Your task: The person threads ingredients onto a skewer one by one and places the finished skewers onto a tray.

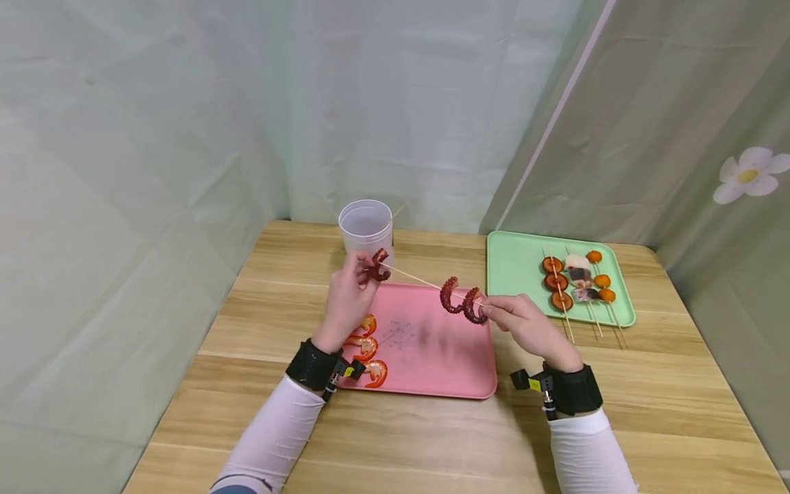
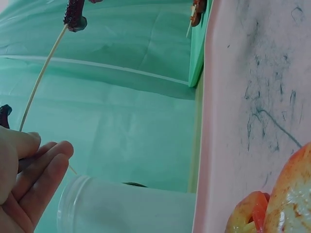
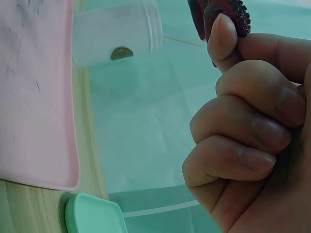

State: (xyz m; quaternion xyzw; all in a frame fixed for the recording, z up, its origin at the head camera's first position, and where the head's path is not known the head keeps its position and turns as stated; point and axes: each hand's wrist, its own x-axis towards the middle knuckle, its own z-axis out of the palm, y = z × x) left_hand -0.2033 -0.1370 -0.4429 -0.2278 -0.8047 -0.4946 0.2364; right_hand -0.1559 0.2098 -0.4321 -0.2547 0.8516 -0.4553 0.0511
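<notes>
Above the pink tray (image 1: 444, 363), my right hand (image 1: 527, 326) pinches one end of a thin wooden skewer (image 1: 413, 277). Two dark red octopus tentacle pieces (image 1: 450, 300) are threaded on it close to those fingers. At the skewer's other end, my left hand (image 1: 348, 298) holds a third tentacle piece (image 1: 379, 267) between thumb and fingers. The skewer meets that piece; how far it goes through I cannot tell. In the left wrist view the skewer (image 2: 43, 73) runs up from the left hand. The right wrist view shows curled fingers (image 3: 233, 131) below the tentacle piece (image 3: 238, 12).
Orange shrimp pieces (image 1: 375, 374) lie along the pink tray's left side, partly behind the left wrist. Behind the tray stands a white cup (image 1: 367, 237) with a skewer sticking out. A green tray (image 1: 515, 274) at right bears several loaded skewers. Curtains enclose the table (image 1: 395, 439).
</notes>
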